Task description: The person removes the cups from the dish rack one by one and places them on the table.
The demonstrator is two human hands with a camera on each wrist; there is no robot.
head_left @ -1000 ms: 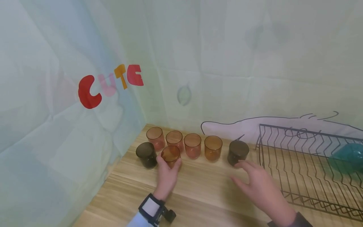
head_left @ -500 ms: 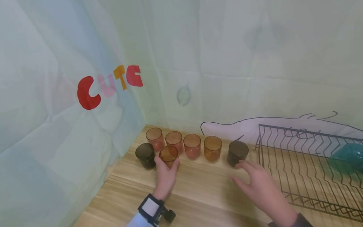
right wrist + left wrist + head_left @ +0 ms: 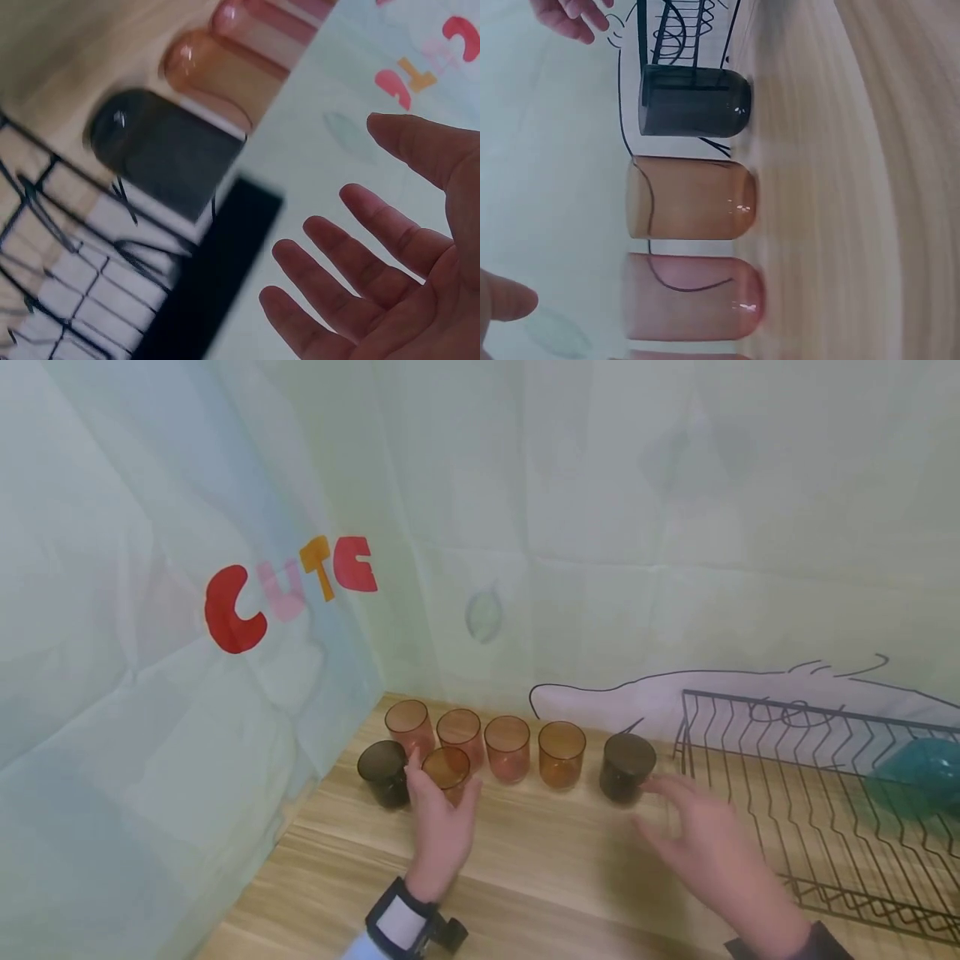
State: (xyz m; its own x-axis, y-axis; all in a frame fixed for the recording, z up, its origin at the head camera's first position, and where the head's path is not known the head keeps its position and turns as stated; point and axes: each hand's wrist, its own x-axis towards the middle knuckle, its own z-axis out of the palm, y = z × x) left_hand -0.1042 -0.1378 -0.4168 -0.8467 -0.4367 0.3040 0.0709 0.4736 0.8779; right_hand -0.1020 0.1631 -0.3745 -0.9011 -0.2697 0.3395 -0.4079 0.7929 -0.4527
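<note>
My left hand [image 3: 441, 835] is just in front of an amber glass [image 3: 447, 768], thumb and fingers spread to either side of it without a visible grip. In the left wrist view only my thumb [image 3: 508, 297] shows, with nothing against it. A dark grey glass [image 3: 386, 774] stands left of that amber glass. My right hand [image 3: 708, 852] hovers with fingers apart in front of another dark grey glass [image 3: 627, 768], and the right wrist view shows its palm [image 3: 420, 300] bare. Behind stand pink glasses [image 3: 507, 750] and a second amber glass [image 3: 562, 756] in a row.
A black wire dish rack [image 3: 817, 810] stands at the right, with a teal translucent object [image 3: 918, 777] in it. A printed cloth backdrop [image 3: 600, 527] closes off the back and left of the wooden table [image 3: 525, 885].
My left hand first nudged the front amber glass slightly left, then its fingers loosened from it. My right hand has drawn a little right, away from the dark grey glass.
</note>
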